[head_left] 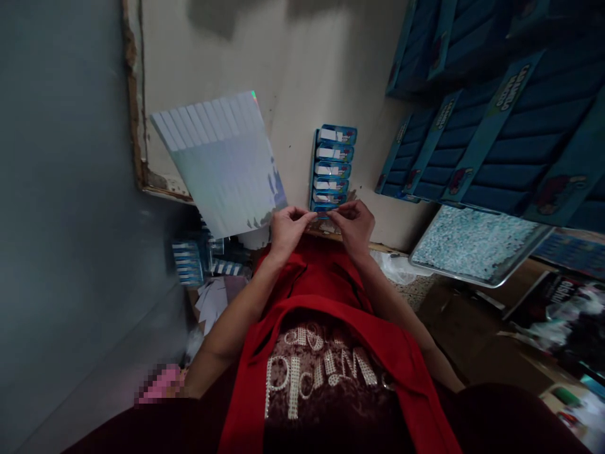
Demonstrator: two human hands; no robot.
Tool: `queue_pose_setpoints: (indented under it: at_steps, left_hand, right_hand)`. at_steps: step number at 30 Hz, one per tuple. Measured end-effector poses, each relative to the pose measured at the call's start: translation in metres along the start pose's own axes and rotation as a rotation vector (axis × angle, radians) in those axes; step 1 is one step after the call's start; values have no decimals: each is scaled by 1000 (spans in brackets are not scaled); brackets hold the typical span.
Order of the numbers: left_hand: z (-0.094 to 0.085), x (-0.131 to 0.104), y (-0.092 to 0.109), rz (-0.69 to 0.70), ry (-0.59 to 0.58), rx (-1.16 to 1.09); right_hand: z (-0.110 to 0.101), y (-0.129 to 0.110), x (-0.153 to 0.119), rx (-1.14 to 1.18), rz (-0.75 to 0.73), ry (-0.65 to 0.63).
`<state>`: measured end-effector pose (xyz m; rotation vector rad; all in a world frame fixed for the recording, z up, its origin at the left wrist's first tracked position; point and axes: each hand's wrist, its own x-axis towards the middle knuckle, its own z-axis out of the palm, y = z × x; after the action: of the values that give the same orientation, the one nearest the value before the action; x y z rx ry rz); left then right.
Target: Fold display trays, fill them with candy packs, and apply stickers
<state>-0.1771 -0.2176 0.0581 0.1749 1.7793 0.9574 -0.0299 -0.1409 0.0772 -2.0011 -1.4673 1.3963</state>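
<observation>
My left hand (287, 228) and my right hand (355, 226) meet at the near edge of a pale table (302, 75). Between their fingertips they pinch a small blue packet (323, 215). It is the nearest one of a row of several small blue packets (333, 167) with white labels lying in a line on the table just beyond my hands. A shiny holographic sheet (222, 164), cut into strips along its far edge, lies to the left of my left hand.
Stacked blue display boxes (496, 126) fill the right side. A metal tray (477, 243) of small pale pieces sticks out below them. More blue packets (189, 261) and white paper scraps (212, 299) lie low on the left by a grey wall (61, 189).
</observation>
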Motion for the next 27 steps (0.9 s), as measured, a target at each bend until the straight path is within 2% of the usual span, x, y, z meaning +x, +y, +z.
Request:
queue_pose_setpoints:
  at_steps: [3,10,12,15,17,19,22,25,27]
  left_hand:
    - [-2,11,-1,33,-24,61]
    - [-7,17,-5,-2,-69,1]
    - [-5,21,-11,-54,-93,-79]
    - [4,32,-24,-214,-117,-248]
    - [11,41,-34,-310,-94,-334]
    - [18,47,-42,-338,-58,-371]
    - [20,44,-49,-263,-11,-323]
    - [14,38,-47,-91,98,-210]
    - [14,37,-42,52,141,-146]
  right_hand:
    - [2,0,6,-106,-46,10]
    - [7,3,5,-41,-74,-12]
    - [7,5,6,-86,-88,-9]
    - [5,9,12,-217,-111,51]
    - [3,16,20,-254,-79,86]
    - [0,24,27,-212,-14,69]
    - [-10,32,33,-128,20,-27]
    - [-24,34,37,25,33,-165]
    - [-26,32,42,179,28,-226]
